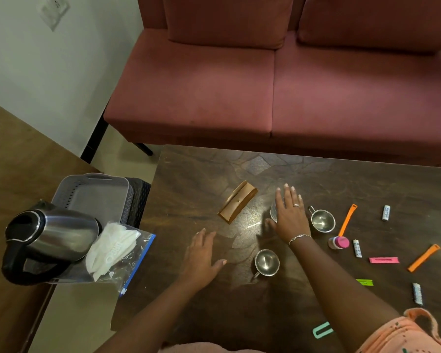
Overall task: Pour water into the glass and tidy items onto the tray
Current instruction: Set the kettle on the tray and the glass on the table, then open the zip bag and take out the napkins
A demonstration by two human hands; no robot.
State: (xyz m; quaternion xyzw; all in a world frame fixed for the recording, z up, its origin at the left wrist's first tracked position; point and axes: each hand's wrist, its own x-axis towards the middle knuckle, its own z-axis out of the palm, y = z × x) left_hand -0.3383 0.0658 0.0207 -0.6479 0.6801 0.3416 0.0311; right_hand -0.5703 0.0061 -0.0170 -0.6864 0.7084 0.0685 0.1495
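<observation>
My right hand (pixel 289 212) hovers over a clear glass (pixel 274 212) near the middle of the dark wooden table (pixel 189 179), fingers straight, mostly hiding it. My left hand (pixel 201 256) is spread flat above the table, holding nothing. A steel kettle (pixel 51 235) with a black handle stands in the grey tray (pixel 94 192) off the table's left end. Two small steel cups (pixel 266 262) (pixel 321 220) stand on the table. A brown wooden holder (pixel 237 202) lies left of the glass.
A zip bag of white cloth (pixel 117 248) leans on the tray. Orange clips (pixel 346 220) (pixel 423 258), a pink clip (pixel 383 260), green clip (pixel 364 282), teal clip (pixel 322 329), a pink-capped bottle (pixel 339 242) and several batteries (pixel 386 213) lie scattered at right. A red sofa (pixel 265 85) stands behind.
</observation>
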